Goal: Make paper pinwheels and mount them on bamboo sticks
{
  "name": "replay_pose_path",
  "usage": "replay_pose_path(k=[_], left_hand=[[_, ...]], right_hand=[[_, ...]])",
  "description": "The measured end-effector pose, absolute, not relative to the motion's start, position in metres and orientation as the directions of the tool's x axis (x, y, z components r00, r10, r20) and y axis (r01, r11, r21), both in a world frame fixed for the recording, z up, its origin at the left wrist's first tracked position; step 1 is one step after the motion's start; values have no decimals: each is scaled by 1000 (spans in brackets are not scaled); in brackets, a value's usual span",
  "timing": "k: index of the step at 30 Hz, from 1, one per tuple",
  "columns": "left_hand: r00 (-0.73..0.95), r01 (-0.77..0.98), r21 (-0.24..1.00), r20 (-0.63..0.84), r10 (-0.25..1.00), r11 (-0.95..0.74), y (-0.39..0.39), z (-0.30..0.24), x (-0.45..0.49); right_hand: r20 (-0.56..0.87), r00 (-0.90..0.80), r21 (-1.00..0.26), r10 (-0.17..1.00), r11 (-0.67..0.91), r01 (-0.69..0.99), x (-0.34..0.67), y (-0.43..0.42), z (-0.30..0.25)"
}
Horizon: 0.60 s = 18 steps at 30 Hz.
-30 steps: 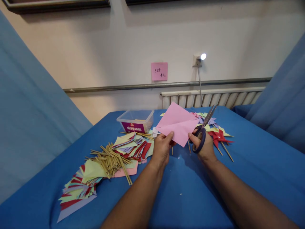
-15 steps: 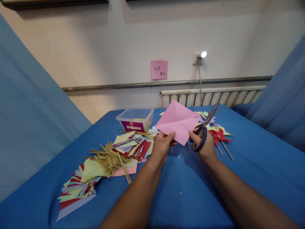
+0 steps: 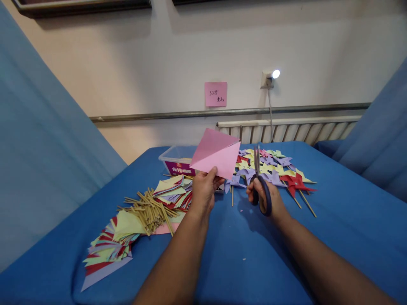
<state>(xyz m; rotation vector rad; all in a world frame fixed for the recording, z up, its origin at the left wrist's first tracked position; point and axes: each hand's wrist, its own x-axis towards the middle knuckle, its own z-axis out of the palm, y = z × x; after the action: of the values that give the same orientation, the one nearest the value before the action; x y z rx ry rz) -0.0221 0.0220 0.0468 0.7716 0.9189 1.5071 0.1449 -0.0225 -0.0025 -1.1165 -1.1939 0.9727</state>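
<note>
A pink square of paper (image 3: 216,152) with a crease across it and a slit running in from its right corner is pinched by my left hand (image 3: 205,190). The paper is held above the table, tilted like a diamond. To its right, my right hand (image 3: 269,197) holds dark-handled scissors (image 3: 261,186), blades pointing up and nearly together, apart from the paper. Behind the scissors lie several paper pinwheels on sticks, among them a red pinwheel (image 3: 295,183) and a purple pinwheel (image 3: 234,183).
On the left of the blue-covered table (image 3: 222,262) lie a heap of thin sticks (image 3: 149,214), fanned coloured papers (image 3: 110,250) and another paper stack (image 3: 173,192). A clear plastic box (image 3: 178,163) stands behind. A radiator (image 3: 292,129) and blue curtains (image 3: 41,140) border the table.
My left hand has drawn the pink paper left, away from my right hand, which no longer touches it. The scissors have turned more upright, and their blades have come closer together.
</note>
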Motion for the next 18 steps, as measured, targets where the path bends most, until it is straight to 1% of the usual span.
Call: replay_pose_path(k=[3,6,11,18], left_hand=[[-168,-541,839,-54,984,-47,25,51,-29],[-188,-590,806,-86,978,-43,26,52,-31],[-211,-604,793,-56,976,-85,28,51,-31],[-212,-537,832,27,977,-139,25,53,-29]], right_hand=[[166,-50,-985,985,168,43,141,-24,-12],[122,-155,-988,980,136,79,136,-27,-13],[36,-238,-990,971,66,122,130,-35,-3],[41,-279,-989,959,79,125,129,-36,-5]])
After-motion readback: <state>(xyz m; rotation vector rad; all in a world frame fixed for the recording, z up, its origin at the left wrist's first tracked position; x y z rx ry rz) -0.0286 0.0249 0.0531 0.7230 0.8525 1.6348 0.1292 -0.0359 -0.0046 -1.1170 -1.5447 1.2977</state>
